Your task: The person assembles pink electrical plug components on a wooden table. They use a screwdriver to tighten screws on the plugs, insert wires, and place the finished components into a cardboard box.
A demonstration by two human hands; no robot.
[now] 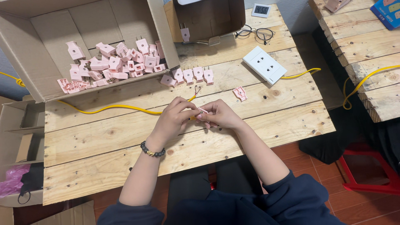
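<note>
My left hand (174, 117) and my right hand (220, 114) meet over the middle of the wooden table (125, 137). Between their fingertips they pinch a small pink plug part (202, 111), together with the end of a yellow cable (112, 108) that runs off to the left. A beaded bracelet (152, 151) sits on my left wrist. A row of assembled pink plugs (189, 76) lies just beyond my hands. An open pink plug half (240, 93) lies to the right of them.
A tilted cardboard box (50, 37) at back left holds several pink plug shells (112, 64). A white socket panel (264, 64) with its yellow lead, glasses (258, 33), a small digital clock (261, 10) and a second box (204, 18) stand at the back. Another pallet table (366, 50) is at right.
</note>
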